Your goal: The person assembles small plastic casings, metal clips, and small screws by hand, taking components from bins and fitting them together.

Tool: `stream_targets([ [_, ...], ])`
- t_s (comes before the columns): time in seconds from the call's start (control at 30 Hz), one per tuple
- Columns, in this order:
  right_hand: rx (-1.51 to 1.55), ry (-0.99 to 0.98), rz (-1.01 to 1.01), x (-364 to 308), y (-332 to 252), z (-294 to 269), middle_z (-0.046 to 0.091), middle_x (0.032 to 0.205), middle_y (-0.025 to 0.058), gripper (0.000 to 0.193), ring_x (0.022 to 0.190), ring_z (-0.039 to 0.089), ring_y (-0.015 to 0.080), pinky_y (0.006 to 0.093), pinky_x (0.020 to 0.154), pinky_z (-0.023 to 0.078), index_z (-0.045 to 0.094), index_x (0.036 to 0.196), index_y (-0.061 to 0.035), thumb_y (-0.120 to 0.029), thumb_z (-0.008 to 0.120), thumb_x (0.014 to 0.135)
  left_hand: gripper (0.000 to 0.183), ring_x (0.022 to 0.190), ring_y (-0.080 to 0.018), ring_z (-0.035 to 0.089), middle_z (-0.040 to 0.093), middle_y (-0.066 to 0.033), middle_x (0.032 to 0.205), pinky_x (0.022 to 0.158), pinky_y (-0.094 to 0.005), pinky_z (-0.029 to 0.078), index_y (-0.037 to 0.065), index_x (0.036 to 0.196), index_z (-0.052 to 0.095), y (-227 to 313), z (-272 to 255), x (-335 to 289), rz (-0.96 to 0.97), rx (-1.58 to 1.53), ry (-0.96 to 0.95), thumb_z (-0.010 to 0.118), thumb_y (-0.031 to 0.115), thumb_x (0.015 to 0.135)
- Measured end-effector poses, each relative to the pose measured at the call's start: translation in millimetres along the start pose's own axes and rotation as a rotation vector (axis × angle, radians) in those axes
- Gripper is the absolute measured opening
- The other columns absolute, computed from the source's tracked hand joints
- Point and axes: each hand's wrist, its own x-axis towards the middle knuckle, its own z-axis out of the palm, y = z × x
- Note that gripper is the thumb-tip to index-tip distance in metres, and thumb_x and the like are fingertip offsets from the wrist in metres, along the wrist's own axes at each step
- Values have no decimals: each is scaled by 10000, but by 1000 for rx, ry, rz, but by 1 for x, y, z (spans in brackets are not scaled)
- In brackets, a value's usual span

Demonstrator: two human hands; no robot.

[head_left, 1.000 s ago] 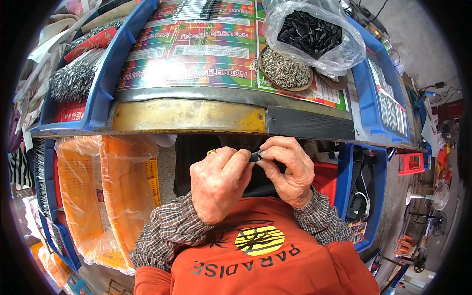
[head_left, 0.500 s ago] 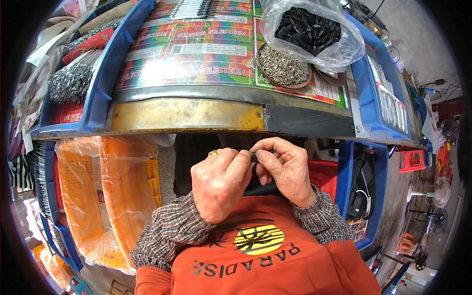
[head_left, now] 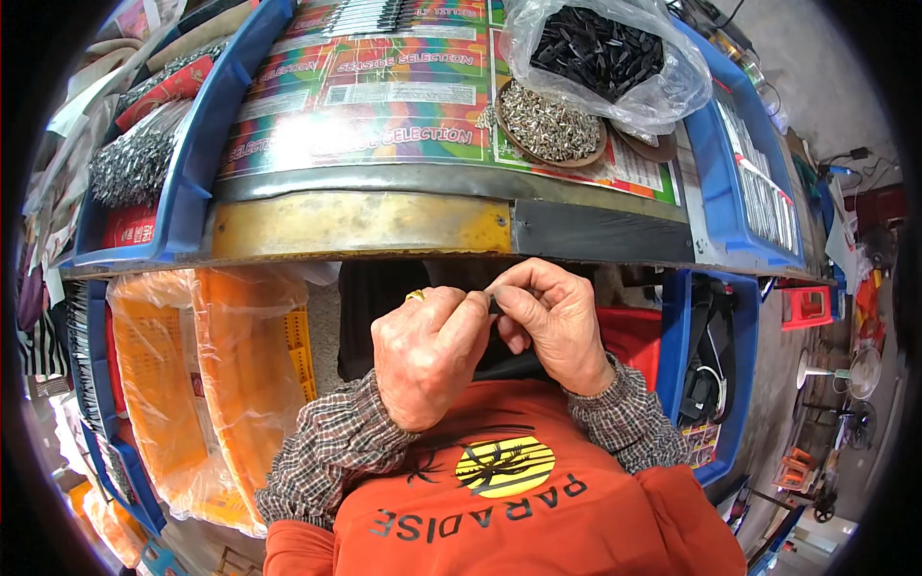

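Fingertips of my left hand (head_left: 423, 355) and my right hand (head_left: 557, 322) meet just below the table's front edge, over my lap. Both hands are closed in a pinch. Between them shows a small black piece (head_left: 495, 304), mostly covered by the fingers, so its full shape is hidden. On the table beyond, a clear plastic bag (head_left: 672, 91) stands full of flat black plastic pieces (head_left: 595, 53). Next to the bag a round shallow dish (head_left: 599, 154) holds many small silvery metal parts (head_left: 547, 125).
Blue bins stand on the table: the left bin (head_left: 178, 216) holds thin metal parts, the right bin (head_left: 730, 206) long silvery pieces. Several thin metal pieces (head_left: 370, 16) lie at the back. Below are a plastic-lined orange crate (head_left: 154, 374) at left and a blue bin (head_left: 675, 298) at right.
The fingers of my right hand have shifted slightly around the small black piece. My left hand keeps nearly the same grip and place.
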Motion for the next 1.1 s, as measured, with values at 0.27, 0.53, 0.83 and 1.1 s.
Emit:
stream_targets([
  [0.27, -155, 67, -97, 0, 5, 5, 608, 749, -5, 114, 601, 541, 27, 168, 495, 447, 630, 939, 2, -108, 648, 914, 246, 657, -252, 620, 620, -89, 762, 566, -339, 497, 30, 903, 638, -4, 3, 1, -19, -68, 31, 732, -12, 679],
  [0.53, -11, -2, -17, 1, 2, 2, 610, 740, 0, 156, 610, 544, 29, 167, 492, 444, 629, 951, 9, -145, 638, 927, 239, 659, -258, 621, 626, -95, 766, 565, -341, 490, 27, 896, 638, -5, 0, -1, -17, -103, 6, 731, -20, 680],
  [0.83, -130, 35, -46, -1, 8, 3, 616, 755, 0, 90, 622, 550, 33, 178, 512, 448, 636, 945, 2, -81, 641, 911, 207, 605, -251, 593, 586, -72, 715, 525, -343, 474, 51, 853, 614, -8, 9, -4, -15, -140, 37, 724, 17, 681],
  [1.1, 62, -107, -42, -3, 11, -11, 643, 742, 24, 157, 583, 571, 46, 180, 494, 454, 662, 971, 11, -136, 640, 922, 185, 578, -216, 602, 609, -87, 711, 500, -308, 465, 21, 854, 638, -10, -4, 2, -53, -289, -68, 730, -24, 699],
])
